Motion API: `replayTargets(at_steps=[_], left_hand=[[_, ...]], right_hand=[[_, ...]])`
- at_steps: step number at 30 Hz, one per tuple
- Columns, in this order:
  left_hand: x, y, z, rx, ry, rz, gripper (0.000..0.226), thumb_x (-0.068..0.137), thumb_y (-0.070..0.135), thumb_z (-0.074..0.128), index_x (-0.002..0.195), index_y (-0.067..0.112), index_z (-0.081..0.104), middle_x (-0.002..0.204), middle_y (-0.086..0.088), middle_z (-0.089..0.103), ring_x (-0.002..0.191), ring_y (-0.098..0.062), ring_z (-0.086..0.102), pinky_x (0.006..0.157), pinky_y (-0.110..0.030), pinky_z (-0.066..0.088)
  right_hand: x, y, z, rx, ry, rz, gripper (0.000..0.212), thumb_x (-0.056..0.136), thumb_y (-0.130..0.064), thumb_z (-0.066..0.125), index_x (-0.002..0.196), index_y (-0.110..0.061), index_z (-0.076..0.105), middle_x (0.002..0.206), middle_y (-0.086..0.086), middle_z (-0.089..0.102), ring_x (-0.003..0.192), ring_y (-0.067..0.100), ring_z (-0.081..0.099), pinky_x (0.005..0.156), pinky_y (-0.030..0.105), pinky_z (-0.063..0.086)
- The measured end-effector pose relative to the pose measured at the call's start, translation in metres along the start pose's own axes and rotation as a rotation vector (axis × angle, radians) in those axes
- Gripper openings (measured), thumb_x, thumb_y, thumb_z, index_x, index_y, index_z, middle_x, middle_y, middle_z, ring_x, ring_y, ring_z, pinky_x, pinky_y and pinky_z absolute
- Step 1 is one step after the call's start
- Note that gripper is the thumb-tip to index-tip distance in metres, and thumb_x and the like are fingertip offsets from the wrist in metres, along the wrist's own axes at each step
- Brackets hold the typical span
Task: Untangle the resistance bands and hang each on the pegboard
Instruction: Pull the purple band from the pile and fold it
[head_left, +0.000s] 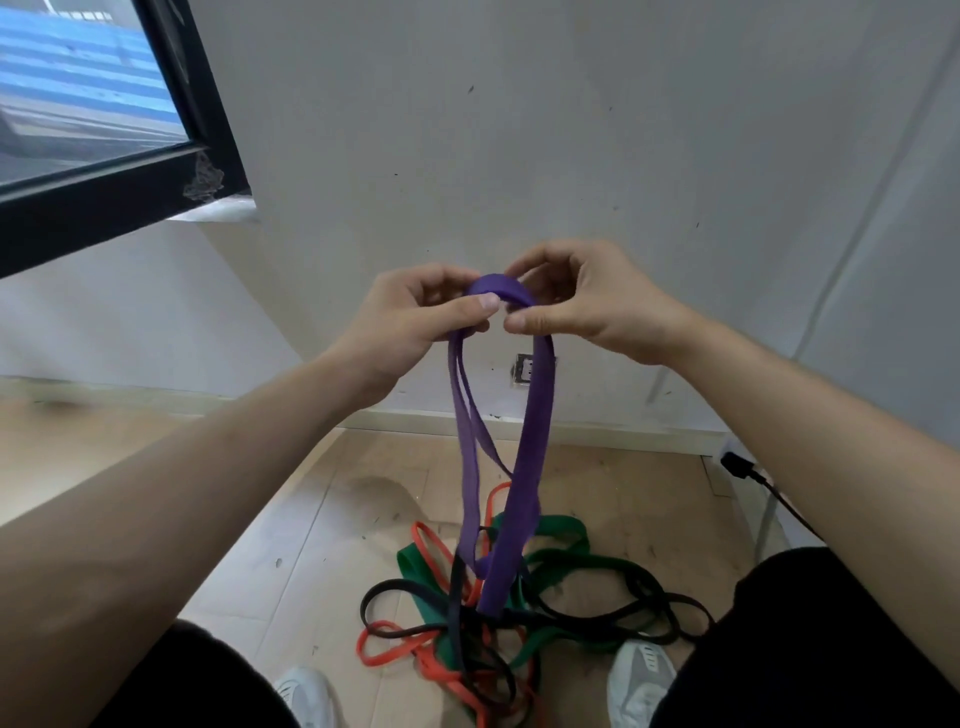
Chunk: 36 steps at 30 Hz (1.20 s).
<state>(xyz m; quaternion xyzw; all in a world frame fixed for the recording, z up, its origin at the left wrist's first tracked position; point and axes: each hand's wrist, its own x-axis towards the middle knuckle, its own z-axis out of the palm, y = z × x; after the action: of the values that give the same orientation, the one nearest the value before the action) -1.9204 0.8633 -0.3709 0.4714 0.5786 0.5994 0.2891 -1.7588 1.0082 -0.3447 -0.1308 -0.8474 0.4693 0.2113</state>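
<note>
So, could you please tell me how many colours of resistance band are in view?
4. The purple band is pinched at its top by the left hand and right hand; the green band, orange band and black band lie tangled on the floor. More may be hidden.

Top loop of the purple band (519, 467) is mostly tucked behind the fingers of the left hand (415, 317) and right hand (582, 301), so the fold there is hidden. Its lower end dives into the red band (384, 654), green band (561, 525) and black band (649, 608). Maybe it's knotted, can't tell what crosses what. The bottom edge cuts off the left shoe (306, 696), right shoe (641, 675) and some red. The socket (522, 370) is half covered by purple. The window (78, 104) runs off the left.
</note>
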Motion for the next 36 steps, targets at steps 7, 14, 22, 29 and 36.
replayTargets(at_steps=[7, 14, 22, 29, 36], left_hand=[[-0.003, 0.001, -0.001, 0.056, 0.018, -0.005, 0.020, 0.092, 0.015, 0.070, 0.107, 0.002, 0.072, 0.085, -0.005, 0.069, 0.073, -0.014, 0.063, 0.074, -0.024, 0.056], [-0.005, 0.002, -0.021, 0.154, 0.021, 0.010, 0.018, 0.091, 0.020, 0.071, 0.106, 0.012, 0.073, 0.089, -0.004, 0.071, 0.078, -0.012, 0.065, 0.078, -0.025, 0.057], [-0.011, -0.002, -0.025, 0.107, 0.010, -0.013, 0.047, 0.080, 0.035, 0.071, 0.122, 0.013, 0.069, 0.113, -0.012, 0.075, 0.107, -0.028, 0.071, 0.098, -0.044, 0.057], [-0.012, -0.010, -0.008, 0.038, -0.057, -0.013, 0.044, 0.079, 0.023, 0.077, 0.122, 0.019, 0.067, 0.112, -0.004, 0.076, 0.106, -0.018, 0.073, 0.091, -0.028, 0.058], [-0.010, -0.026, 0.016, 0.137, -0.102, -0.084, 0.047, 0.080, 0.024, 0.083, 0.122, 0.022, 0.062, 0.113, 0.001, 0.073, 0.105, -0.012, 0.071, 0.090, -0.029, 0.058]], right_hand=[[-0.003, 0.007, 0.007, -0.083, -0.253, 0.112, 0.036, 0.084, -0.007, 0.079, 0.117, -0.011, 0.066, 0.102, 0.012, 0.073, 0.096, 0.027, 0.072, 0.079, 0.030, 0.059], [-0.003, -0.002, 0.003, -0.056, -0.097, 0.032, 0.055, 0.087, -0.006, 0.075, 0.137, -0.017, 0.055, 0.101, 0.016, 0.072, 0.089, 0.030, 0.073, 0.080, 0.045, 0.063], [0.002, -0.005, 0.016, -0.007, 0.000, -0.105, 0.047, 0.094, -0.007, 0.068, 0.138, -0.022, 0.059, 0.103, 0.004, 0.070, 0.087, 0.021, 0.070, 0.080, 0.040, 0.063], [0.004, -0.004, 0.017, 0.157, 0.075, -0.141, 0.029, 0.093, -0.003, 0.066, 0.120, -0.012, 0.067, 0.098, 0.008, 0.073, 0.085, 0.015, 0.072, 0.079, 0.032, 0.061], [0.003, -0.008, 0.011, 0.390, 0.134, -0.149, 0.024, 0.095, 0.001, 0.061, 0.115, -0.011, 0.068, 0.095, 0.015, 0.070, 0.088, 0.024, 0.070, 0.081, 0.035, 0.059]])
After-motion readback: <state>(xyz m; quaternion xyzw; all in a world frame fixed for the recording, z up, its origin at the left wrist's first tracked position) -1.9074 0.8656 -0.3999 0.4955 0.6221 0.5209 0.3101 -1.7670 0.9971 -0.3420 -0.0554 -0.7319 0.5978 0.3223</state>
